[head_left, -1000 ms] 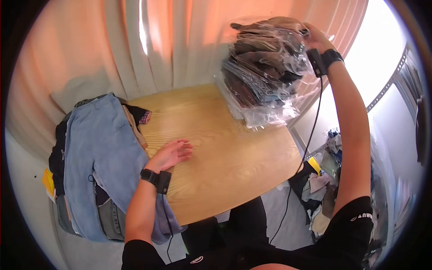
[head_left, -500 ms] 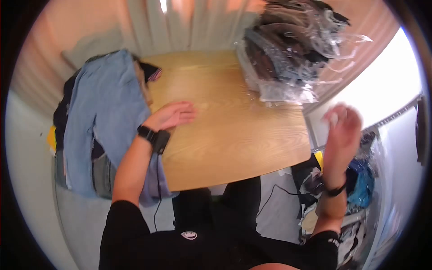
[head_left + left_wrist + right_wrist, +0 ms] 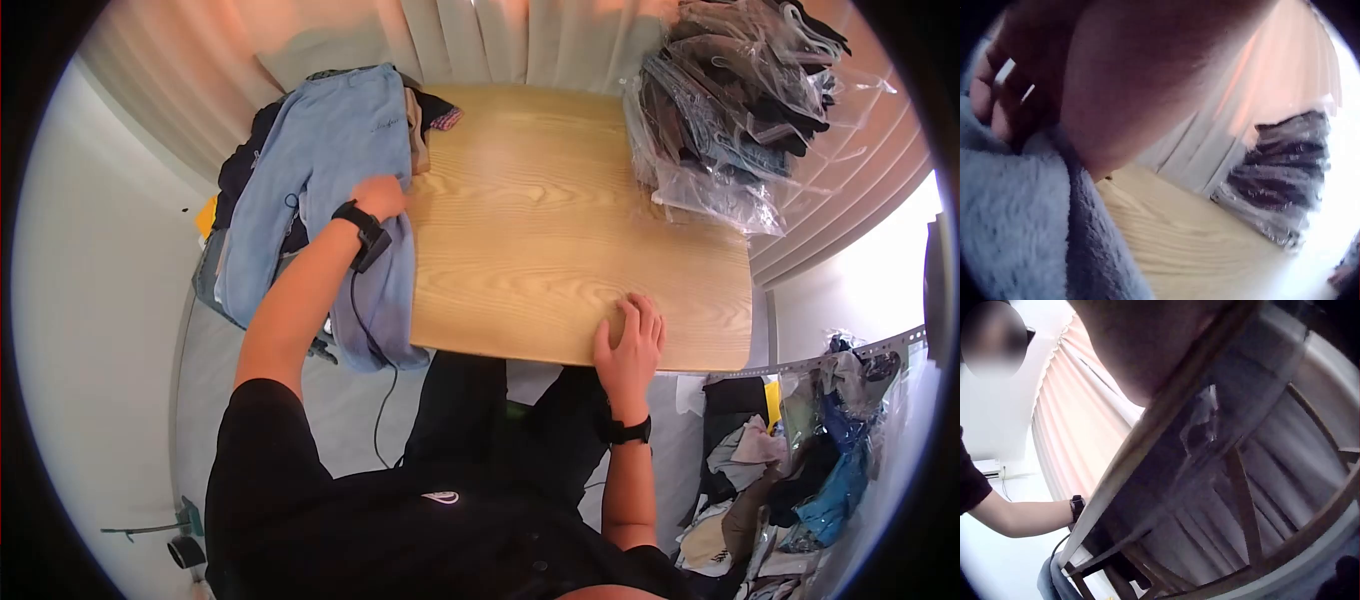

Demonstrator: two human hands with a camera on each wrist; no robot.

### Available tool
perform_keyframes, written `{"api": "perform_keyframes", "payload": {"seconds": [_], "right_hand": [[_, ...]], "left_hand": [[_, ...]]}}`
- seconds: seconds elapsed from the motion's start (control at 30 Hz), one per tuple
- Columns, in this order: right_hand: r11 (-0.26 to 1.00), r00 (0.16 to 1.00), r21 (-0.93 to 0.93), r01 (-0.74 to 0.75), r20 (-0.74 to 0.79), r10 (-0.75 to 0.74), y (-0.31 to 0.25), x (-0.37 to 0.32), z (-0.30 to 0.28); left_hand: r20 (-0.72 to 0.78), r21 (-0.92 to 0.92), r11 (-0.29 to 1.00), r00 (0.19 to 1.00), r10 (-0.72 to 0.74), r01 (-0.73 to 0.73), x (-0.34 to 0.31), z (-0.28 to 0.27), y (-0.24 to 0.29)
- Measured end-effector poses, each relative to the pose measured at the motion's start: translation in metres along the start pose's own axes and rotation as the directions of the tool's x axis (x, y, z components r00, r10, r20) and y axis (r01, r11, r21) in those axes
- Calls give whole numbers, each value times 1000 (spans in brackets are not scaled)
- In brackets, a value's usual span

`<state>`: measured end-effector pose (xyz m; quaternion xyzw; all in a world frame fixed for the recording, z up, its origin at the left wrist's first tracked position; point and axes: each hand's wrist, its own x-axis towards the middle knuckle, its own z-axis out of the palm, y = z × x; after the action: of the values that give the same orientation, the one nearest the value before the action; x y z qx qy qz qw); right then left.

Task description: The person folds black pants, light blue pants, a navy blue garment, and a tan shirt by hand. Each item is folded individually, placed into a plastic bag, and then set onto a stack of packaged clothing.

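Light-blue sweatpants [image 3: 345,130] lie spread on top of a pile of clothes at the table's left side, their legs hanging over the edge. My left hand [image 3: 380,198] grips them at the upper part of the right-hand leg. In the left wrist view, curled fingers [image 3: 1000,122] sink into the soft, fleecy cloth [image 3: 1016,219]. My right hand [image 3: 630,345] rests on the wooden table [image 3: 540,230] close to its front edge, fingers loosely bent and holding nothing.
Clothes in clear plastic bags [image 3: 725,110] are stacked at the table's back right. Below on the right, more garments and bagged items [image 3: 790,470] lie heaped. A curtain [image 3: 480,45] hangs behind the table, and a cable [image 3: 380,410] trails from the left wrist.
My right hand has left the bagged stack and come down to the table's front edge. My left hand has moved from over the tabletop onto the sweatpants and gripped them. The head view has shifted.
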<state>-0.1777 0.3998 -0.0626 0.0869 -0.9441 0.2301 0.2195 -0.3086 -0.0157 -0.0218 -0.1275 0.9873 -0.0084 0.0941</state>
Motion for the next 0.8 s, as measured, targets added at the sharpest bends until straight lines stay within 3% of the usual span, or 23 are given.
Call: {"api": "perform_keyframes", "payload": {"seconds": [0.1,0.17,0.2,0.23,0.27,0.3,0.37,0.4,0.43,0.5,0.57,0.6,0.63,0.7,0.77,0.8], "right_hand": [[1000,998,13,27,-51,-26,8,-3,0],[998,998,42,50,-52,-47,10,-3,-2],[998,998,46,41,-50,-39,11,-4,-2],[997,998,55,47,-53,-44,11,-3,-2],[996,997,66,54,-57,-51,12,-4,-2],[996,997,73,51,-65,-46,12,-4,-2],[993,998,117,30,-58,-24,14,-4,-1],[992,998,124,37,-62,-29,16,-3,-1],[987,999,160,27,-27,-23,19,-2,-1],[978,999,205,22,26,-28,21,0,-1],[860,989,493,-133,124,82,18,3,-3],[769,962,590,-246,248,117,10,5,-11],[771,963,590,-239,245,111,2,5,-18],[496,913,768,-405,373,167,-15,6,-30],[512,931,787,-344,356,79,-25,13,-48],[517,941,806,-289,339,-4,-30,15,-59]], "left_hand": [[123,-119,993,992,9,6,24,12,-38],[-217,-510,829,967,133,-229,29,18,-61],[-212,-504,833,967,138,-229,15,6,-56],[-146,-821,562,988,-42,-97,-11,-19,-45],[-13,-984,175,983,-182,19,-31,-38,-37],[-21,-983,184,983,-181,13,-39,-49,-35],[-74,-978,-183,989,-124,-96,-47,-63,-35],[-101,-962,-243,988,-116,-127,-42,-65,-37],[-102,-962,-241,987,-128,-131,-46,-70,-32],[-210,-973,-102,978,-1,-209,-55,-72,-16],[-173,-985,-18,972,161,-172,-50,-59,-2],[-150,-989,-49,967,205,-143,-51,-53,12],[-133,-990,-81,959,251,-116,-57,-45,29],[-80,-985,-170,945,316,-26,-83,-39,64],[-174,-984,-118,822,543,-130,-101,-22,82],[-107,-993,-98,791,603,-60,-120,-17,91]]}}
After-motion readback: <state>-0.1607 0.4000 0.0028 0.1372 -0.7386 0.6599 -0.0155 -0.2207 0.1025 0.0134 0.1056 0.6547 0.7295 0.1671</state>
